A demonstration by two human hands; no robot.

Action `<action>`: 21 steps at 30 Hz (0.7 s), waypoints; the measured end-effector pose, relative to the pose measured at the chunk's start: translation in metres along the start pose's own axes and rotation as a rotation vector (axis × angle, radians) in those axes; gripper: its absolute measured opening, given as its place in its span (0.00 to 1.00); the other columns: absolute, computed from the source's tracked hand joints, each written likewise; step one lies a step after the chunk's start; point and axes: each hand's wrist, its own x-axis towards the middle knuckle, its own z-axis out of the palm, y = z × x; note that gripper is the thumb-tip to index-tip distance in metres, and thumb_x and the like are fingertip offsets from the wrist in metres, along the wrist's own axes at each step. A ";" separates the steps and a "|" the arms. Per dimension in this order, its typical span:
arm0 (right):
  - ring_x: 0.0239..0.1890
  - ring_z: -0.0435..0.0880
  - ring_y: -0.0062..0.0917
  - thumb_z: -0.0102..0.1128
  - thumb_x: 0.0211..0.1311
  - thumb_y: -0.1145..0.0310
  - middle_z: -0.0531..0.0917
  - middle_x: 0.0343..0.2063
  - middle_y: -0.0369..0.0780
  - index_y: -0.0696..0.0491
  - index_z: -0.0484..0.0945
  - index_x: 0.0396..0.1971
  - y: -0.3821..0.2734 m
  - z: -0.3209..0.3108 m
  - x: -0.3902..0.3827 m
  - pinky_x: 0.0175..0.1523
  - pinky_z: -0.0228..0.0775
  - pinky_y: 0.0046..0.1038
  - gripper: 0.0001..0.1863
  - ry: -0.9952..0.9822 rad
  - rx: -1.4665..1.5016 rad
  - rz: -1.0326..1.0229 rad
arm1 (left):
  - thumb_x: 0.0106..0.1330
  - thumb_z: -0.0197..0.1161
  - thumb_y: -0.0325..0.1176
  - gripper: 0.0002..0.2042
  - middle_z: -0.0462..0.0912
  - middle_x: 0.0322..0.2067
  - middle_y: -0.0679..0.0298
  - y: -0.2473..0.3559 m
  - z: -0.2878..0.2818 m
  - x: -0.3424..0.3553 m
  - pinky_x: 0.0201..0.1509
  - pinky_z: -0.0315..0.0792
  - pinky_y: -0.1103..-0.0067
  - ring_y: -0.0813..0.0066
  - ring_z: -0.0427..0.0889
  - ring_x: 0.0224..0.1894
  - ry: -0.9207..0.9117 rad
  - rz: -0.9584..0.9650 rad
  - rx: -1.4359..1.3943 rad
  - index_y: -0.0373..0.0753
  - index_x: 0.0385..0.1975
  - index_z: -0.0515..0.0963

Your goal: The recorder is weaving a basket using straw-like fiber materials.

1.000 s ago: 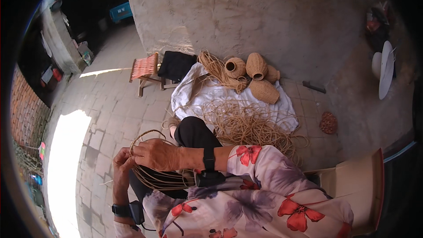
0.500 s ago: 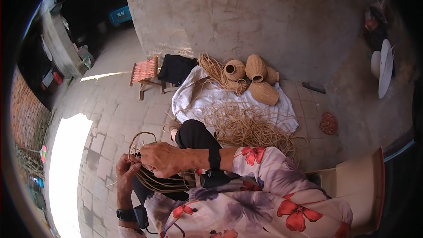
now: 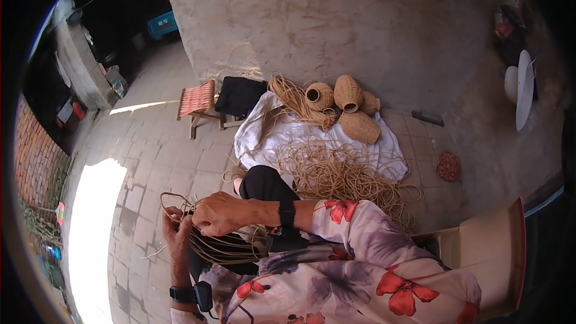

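Over my lap, my left hand [image 3: 177,228] pinches tan cord between thumb and fingers. Close against it, my right hand [image 3: 221,214] is closed, its back toward me; its fingertips are mostly hidden, but cord runs into them. A loop of cord [image 3: 173,194] arches above the left fingers, and a loose end sticks out to the left of that hand. Below the right hand, several curved cord strands [image 3: 225,254] spread in a rounded bundle over my dark trousers. My right forearm covers part of this work, so its full shape is hidden.
Ahead lies a white cloth [image 3: 255,138] bearing a tangled heap of cord [image 3: 342,171], a cord bundle [image 3: 291,99] and several woven vase-shaped baskets [image 3: 359,127]. A red-topped folding stool [image 3: 196,101] stands at left. A reddish-brown lump [image 3: 448,166] sits on the paving at right.
The cord loop above my left hand has dropped and tilted left. My left wrist has shifted slightly right, and both hands stay close together on the cord.
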 end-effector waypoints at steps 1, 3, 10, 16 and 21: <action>0.28 0.81 0.44 0.58 0.42 0.67 0.79 0.19 0.45 0.53 0.79 0.18 0.003 -0.002 -0.002 0.34 0.70 0.40 0.06 0.057 0.031 -0.055 | 0.62 0.66 0.31 0.10 0.75 0.30 0.70 0.000 0.001 0.000 0.36 0.65 0.85 0.86 0.70 0.33 0.033 0.004 0.145 0.37 0.35 0.72; 0.27 0.81 0.43 0.60 0.42 0.65 0.81 0.19 0.43 0.53 0.79 0.18 0.007 -0.006 -0.009 0.33 0.70 0.41 0.07 -0.080 0.037 -0.172 | 0.63 0.64 0.31 0.07 0.73 0.27 0.72 0.002 0.003 0.001 0.34 0.62 0.85 0.87 0.68 0.30 -0.015 -0.025 0.171 0.38 0.31 0.72; 0.28 0.80 0.43 0.60 0.47 0.62 0.79 0.20 0.44 0.53 0.76 0.19 -0.007 0.002 -0.016 0.34 0.68 0.42 0.10 -0.001 -0.156 -0.028 | 0.63 0.63 0.34 0.11 0.71 0.19 0.74 0.013 0.003 0.008 0.27 0.59 0.84 0.87 0.65 0.23 -0.115 -0.115 0.222 0.37 0.22 0.73; 0.29 0.82 0.43 0.60 0.45 0.58 0.81 0.21 0.46 0.54 0.81 0.19 0.011 -0.012 0.003 0.36 0.73 0.42 0.13 0.066 -0.062 0.033 | 0.63 0.66 0.37 0.14 0.69 0.16 0.75 0.027 0.001 0.032 0.23 0.55 0.84 0.88 0.63 0.19 -0.116 -0.022 0.260 0.37 0.21 0.73; 0.21 0.76 0.44 0.59 0.51 0.62 0.76 0.17 0.46 0.54 0.73 0.17 0.021 -0.020 -0.015 0.28 0.64 0.42 0.12 0.031 -0.002 -0.137 | 0.59 0.66 0.38 0.14 0.70 0.15 0.73 0.028 0.016 0.036 0.23 0.57 0.82 0.87 0.65 0.20 -0.137 -0.080 0.403 0.35 0.19 0.75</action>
